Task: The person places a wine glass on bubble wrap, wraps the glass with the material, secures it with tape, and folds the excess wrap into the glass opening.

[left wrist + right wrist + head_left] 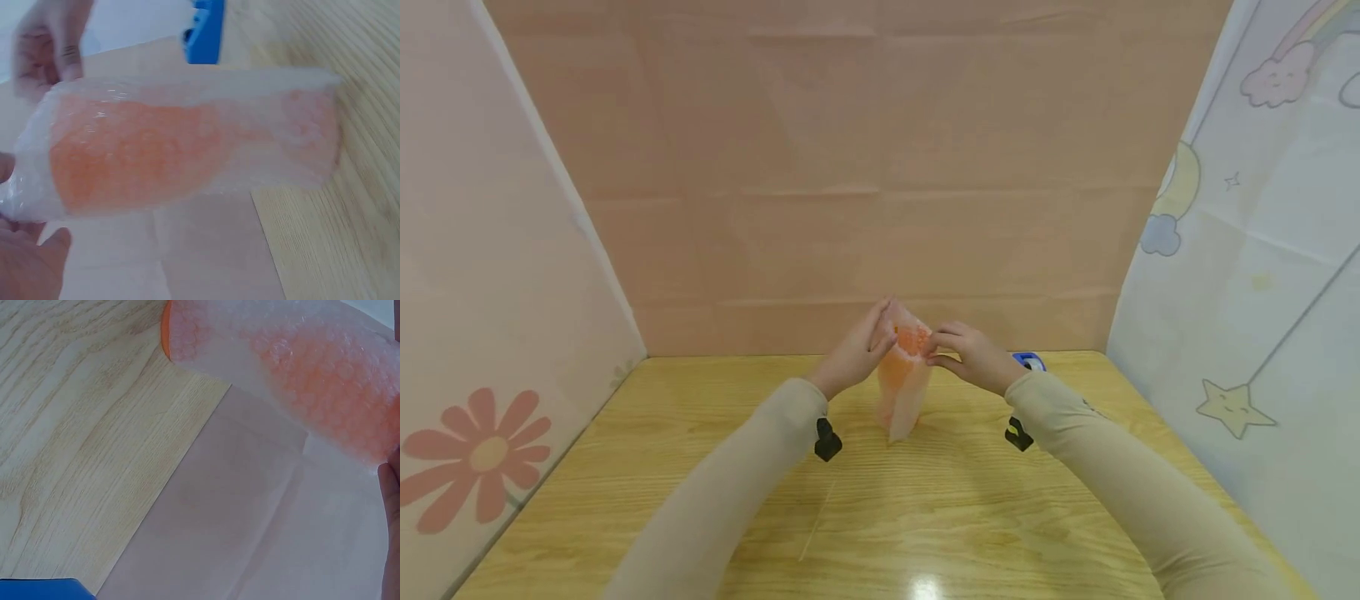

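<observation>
A sheet of bubble wrap (910,404) stands upright as a tall sleeve on the table, around an orange item (134,150). Wide near the top, the item narrows downward like a goblet; the wrap blurs its outline, and an orange edge (165,330) peeks out at the bottom end. My left hand (853,354) grips the wrap's upper left edge between thumb and fingers. On the opposite side, my right hand (970,354) pinches the upper right edge with thumb and fingertips. Between the hands the wrap's top gapes, showing orange inside.
Behind my right wrist, a blue tape dispenser (1028,361) lies at the wooden table's (715,500) back edge. A thin pale strip (816,521) lies near my left forearm. A peach backdrop (880,167) rises behind, with patterned cloth walls on both sides.
</observation>
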The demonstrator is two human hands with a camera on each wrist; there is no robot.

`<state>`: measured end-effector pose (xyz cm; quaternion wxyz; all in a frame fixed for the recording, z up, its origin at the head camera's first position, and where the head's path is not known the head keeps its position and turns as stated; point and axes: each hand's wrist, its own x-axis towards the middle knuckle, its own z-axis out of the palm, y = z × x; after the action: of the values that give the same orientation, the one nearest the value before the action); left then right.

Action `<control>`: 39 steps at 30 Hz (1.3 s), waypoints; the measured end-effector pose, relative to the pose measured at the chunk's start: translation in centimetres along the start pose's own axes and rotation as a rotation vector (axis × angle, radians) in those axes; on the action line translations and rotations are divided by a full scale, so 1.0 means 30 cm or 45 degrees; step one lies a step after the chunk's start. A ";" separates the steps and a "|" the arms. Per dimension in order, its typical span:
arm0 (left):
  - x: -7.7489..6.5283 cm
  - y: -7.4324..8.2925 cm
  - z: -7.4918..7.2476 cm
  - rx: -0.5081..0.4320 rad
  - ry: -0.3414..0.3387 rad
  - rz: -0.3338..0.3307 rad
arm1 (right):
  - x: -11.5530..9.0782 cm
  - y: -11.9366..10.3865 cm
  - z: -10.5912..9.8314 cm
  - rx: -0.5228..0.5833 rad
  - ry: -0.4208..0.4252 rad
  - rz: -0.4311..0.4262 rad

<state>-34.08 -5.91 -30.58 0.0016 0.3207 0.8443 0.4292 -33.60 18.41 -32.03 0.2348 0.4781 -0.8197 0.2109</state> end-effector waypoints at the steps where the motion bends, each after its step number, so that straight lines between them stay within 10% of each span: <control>1: 0.000 -0.001 0.003 0.099 0.001 0.049 | 0.002 0.000 0.002 0.001 0.003 -0.002; 8: 0.001 -0.007 0.010 0.568 -0.040 0.368 | 0.007 0.007 0.004 0.013 0.030 -0.023; 15: 0.001 -0.009 0.006 0.830 -0.163 0.309 | 0.010 0.004 0.004 0.005 0.012 -0.021; 20: -0.008 -0.011 0.001 0.696 -0.172 0.165 | 0.010 0.004 0.009 0.014 0.000 -0.020; 30: -0.028 -0.032 -0.002 0.285 0.170 0.037 | 0.009 0.007 0.004 0.003 -0.001 -0.016; 39: -0.031 -0.024 0.005 0.591 0.107 0.274 | 0.014 0.005 0.001 -0.007 0.002 -0.015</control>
<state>-33.68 -6.61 -31.46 -0.1528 0.3825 0.8805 0.2344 -33.93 18.16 -31.82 0.2379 0.4822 -0.8172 0.2077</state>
